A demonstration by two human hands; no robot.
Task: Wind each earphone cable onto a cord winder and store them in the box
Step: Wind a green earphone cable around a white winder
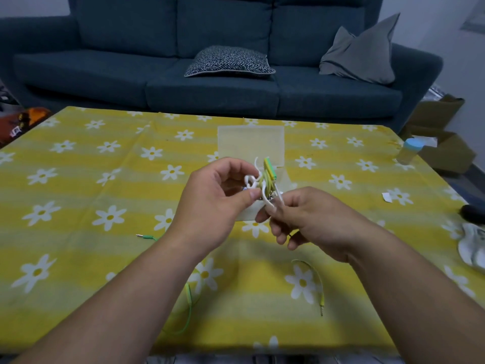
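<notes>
Holding tangled earphone cables at frame centre

White and yellow-green cords are bunching against a green cord winder, in front of the translucent box. The left hand is curling around the loops; the right hand is pinching a white strand. The cords are looking light, limp and snag-prone, best taken by one loose end. Fingers are hiding how the strands cross.

L hand, R hand, both pinching cable

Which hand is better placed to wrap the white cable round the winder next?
Probably right: the right hand pinches the white cable; the left hand holds the bundle round the green winder.
</notes>
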